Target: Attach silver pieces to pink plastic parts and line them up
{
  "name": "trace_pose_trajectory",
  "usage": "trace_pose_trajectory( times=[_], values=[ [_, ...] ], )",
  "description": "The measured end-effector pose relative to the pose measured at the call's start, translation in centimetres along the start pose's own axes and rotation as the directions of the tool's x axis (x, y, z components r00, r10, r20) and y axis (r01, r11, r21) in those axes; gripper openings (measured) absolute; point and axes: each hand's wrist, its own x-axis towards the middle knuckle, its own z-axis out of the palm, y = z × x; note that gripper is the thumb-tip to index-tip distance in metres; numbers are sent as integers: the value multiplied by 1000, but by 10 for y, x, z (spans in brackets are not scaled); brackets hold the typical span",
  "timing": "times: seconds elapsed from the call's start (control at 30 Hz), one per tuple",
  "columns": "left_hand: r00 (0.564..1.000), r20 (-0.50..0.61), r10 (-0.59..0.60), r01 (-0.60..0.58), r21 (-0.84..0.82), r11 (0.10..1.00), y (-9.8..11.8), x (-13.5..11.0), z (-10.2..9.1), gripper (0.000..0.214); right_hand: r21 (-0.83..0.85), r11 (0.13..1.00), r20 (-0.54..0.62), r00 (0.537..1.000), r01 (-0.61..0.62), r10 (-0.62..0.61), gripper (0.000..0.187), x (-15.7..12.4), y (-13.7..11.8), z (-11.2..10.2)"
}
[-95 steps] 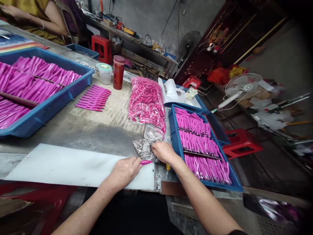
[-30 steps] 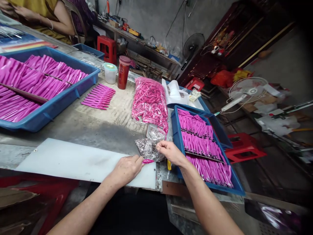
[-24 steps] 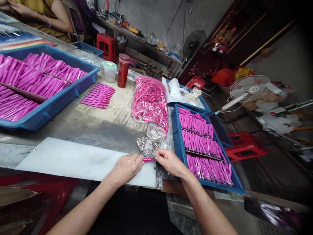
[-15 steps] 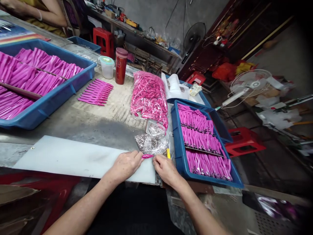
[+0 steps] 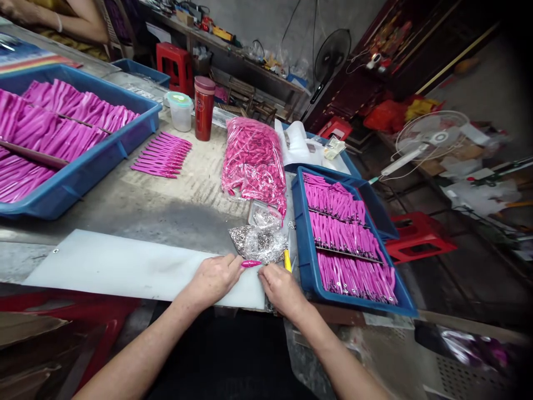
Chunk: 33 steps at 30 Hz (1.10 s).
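Observation:
My left hand [image 5: 214, 278] lies on the white board [image 5: 116, 266] and pinches a small pink plastic piece [image 5: 251, 263], whose tip sticks out to the right. My right hand [image 5: 281, 286] is closed in a pinch right at that tip; what its fingers hold is too small to make out. Just beyond both hands lies a clear bag of small metal parts [image 5: 260, 242]. A yellow-handled tool [image 5: 286, 260] lies beside my right hand.
A blue tray [image 5: 303, 244] with rows of pink pieces stands to the right. A bag of pink pieces [image 5: 254, 164], a loose row of pink pieces [image 5: 164, 154], a red flask [image 5: 204, 108] and a large blue tray [image 5: 83, 175] lie farther back. Another person [image 5: 62, 22] sits far left.
My right hand has come away from the bag of metal parts and moved down to the tip of the pink piece. My left hand has kept its hold.

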Motion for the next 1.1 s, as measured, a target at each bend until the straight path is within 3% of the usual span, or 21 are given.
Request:
trace_pose_trajectory(
  times=[0.17,0.33,0.47,0.8,1.1],
  values=[
    [1000,1,-5,5,-29,1000,0,0,0,22,-112,993,-50,998,28,-33,22,-1,-1,7],
    [1000,21,1,-1,8,1000,1,2,-3,22,152,985,-14,996,-83,86,19,3,-3,-6],
    [997,80,0,-2,19,1000,3,3,-6,22,290,951,13,994,-106,107,19,8,-11,-23],
    [993,120,7,-13,44,999,5,2,-4,22,77,990,58,992,-115,110,20,19,-21,-19],
    [996,73,41,-47,84,995,4,1,-1,19,47,980,108,977,-191,185,20,23,-23,-21]
  ],
)
